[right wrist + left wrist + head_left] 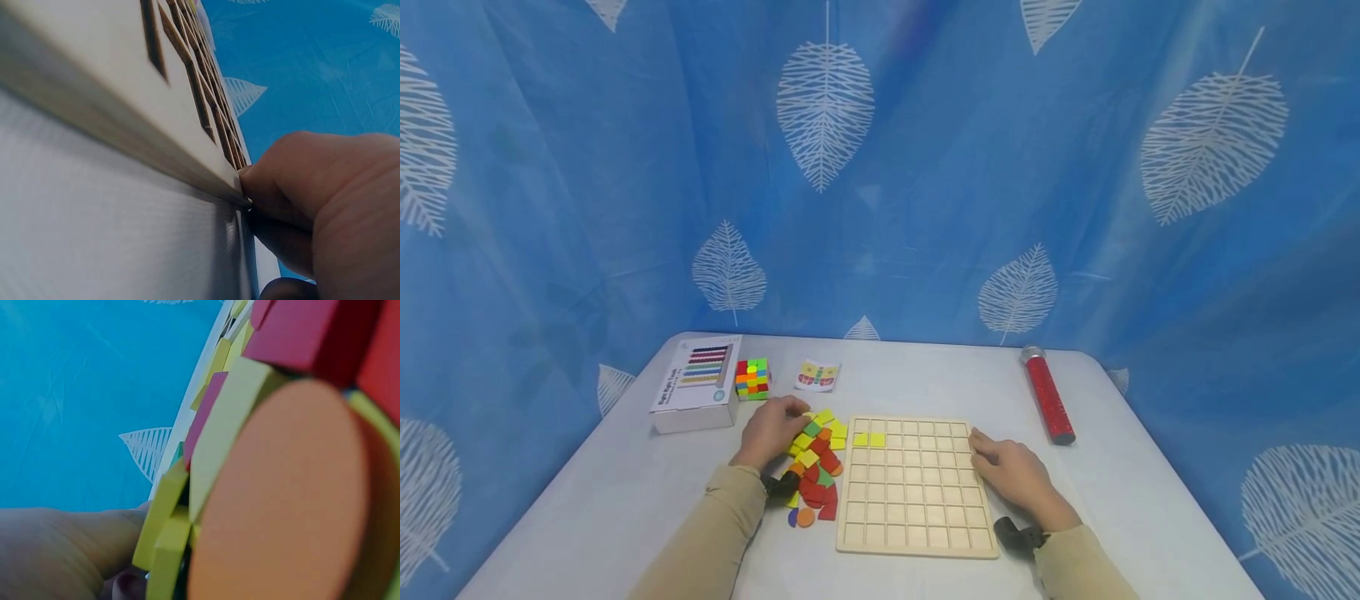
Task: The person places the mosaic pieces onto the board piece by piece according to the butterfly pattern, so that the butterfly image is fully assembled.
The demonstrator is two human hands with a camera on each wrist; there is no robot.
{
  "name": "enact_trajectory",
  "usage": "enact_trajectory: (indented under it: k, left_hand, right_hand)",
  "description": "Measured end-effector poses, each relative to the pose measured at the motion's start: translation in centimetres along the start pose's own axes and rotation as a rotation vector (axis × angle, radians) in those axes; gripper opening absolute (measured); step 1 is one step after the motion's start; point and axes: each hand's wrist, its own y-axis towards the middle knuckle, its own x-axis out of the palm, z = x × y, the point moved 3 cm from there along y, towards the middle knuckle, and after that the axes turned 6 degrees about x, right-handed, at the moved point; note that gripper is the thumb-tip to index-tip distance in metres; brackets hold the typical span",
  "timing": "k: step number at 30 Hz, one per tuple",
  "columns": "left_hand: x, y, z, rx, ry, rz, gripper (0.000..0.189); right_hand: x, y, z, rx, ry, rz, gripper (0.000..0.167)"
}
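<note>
Board lies flat on the table btwn my hands, 2 yellow tiles side by side in cells nr its far L corner; my R hand pinches its R edge, L hand is at the pile of mixed tiles, fingers bent, can't tell if they've got one; box, cube & card farther back, red tube off R

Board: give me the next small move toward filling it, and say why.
Probably the left grip should lift one yellow square off the pile toward the board. Only two yellow tiles sit in its cells, more yellow pieces lie beside that grip, and the right grip pinches the board's edge.
</note>
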Motion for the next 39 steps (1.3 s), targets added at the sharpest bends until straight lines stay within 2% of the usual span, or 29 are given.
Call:
enact_trajectory:
  k: [10, 21, 29, 33, 39]
  left_hand:
    - [-0.04, -0.02, -0.33, -0.019, -0.048, 0.014, 0.022]
    - [-0.2, -0.01, -0.58, -0.02, -0.09, 0.044, 0.019]
    - [0.06, 0.13, -0.89, -0.025, -0.062, 0.016, 0.025]
    - [0.0, 0.16, -0.89, -0.018, -0.07, 0.03, 0.024]
    - [-0.19, 0.15, -0.76, -0.033, -0.094, 0.044, 0.031]
  right_hand:
    - [0.02, 0.05, -0.02, -0.007, -0.008, 0.001, 0.047]
    - [0.15, 0.02, -0.04, 0.02, -0.001, -0.007, 0.048]
    - [0.2, -0.09, -0.11, 0.024, 0.004, -0.012, 0.048]
    - [0.17, -0.12, -0.11, 0.02, 0.005, -0.004, 0.048]
    - [0.23, -0.07, -0.03, 0.023, 0.003, -0.005, 0.048]
